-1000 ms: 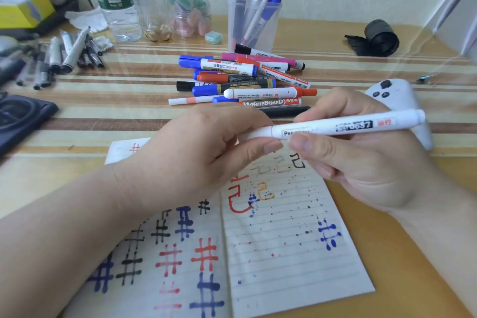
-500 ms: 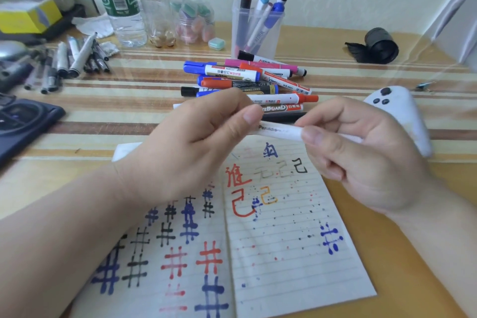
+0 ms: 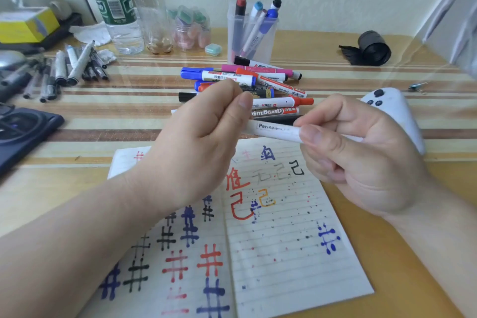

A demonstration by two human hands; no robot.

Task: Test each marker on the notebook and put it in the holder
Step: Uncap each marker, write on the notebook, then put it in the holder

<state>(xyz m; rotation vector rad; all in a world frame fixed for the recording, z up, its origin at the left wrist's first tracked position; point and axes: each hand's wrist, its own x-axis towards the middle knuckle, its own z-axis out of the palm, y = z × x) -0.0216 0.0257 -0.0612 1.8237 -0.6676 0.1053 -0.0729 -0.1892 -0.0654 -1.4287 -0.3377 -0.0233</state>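
A white permanent marker (image 3: 273,132) lies level above the open notebook (image 3: 284,245), held at both ends. My right hand (image 3: 361,157) grips its right part, thumb on top. My left hand (image 3: 198,142) pinches its left end, and that end is hidden behind the fingers. The notebook pages carry hash marks and characters in blue, black and red ink. A pile of several markers (image 3: 245,90) lies behind the hands. The clear holder (image 3: 251,33) stands at the back with several markers upright in it.
Two plastic bottles (image 3: 129,5) and a small jar stand back left. Grey pens (image 3: 64,70) lie at the left, beside a dark blue case (image 3: 23,134). A white controller (image 3: 397,116) sits behind my right hand, a black roll (image 3: 371,48) back right.
The marker's long right part, which stuck out past my right hand, is now inside that hand. My left hand has shifted up at the marker's left end.
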